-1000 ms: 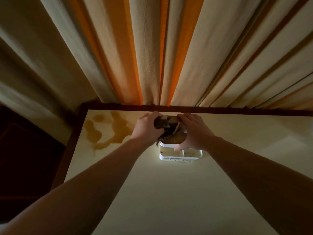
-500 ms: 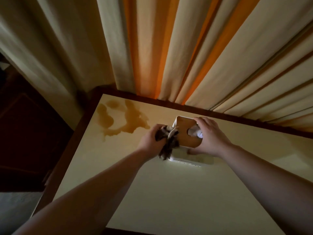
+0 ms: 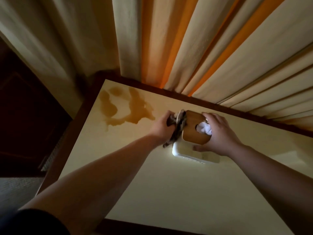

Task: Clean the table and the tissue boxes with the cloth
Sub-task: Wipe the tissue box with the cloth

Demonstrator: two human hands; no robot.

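While your left hand point(image 3: 163, 128) bunches the cloth point(image 3: 177, 127) in a tight grip, the cloth presses against the left side of the tissue box point(image 3: 194, 128). Your right hand point(image 3: 218, 133) grips the box from the right, fingers curled over its wooden lid point(image 3: 191, 122), thumb on the white near wall. White tissue point(image 3: 205, 128) pokes out of the lid slot. Box sits on the cream surface point(image 3: 169, 184), near its far edge. Brown spill point(image 3: 125, 107) lies on the surface left of the box, well apart from it. Striped curtain point(image 3: 186, 48) hangs right behind the box.
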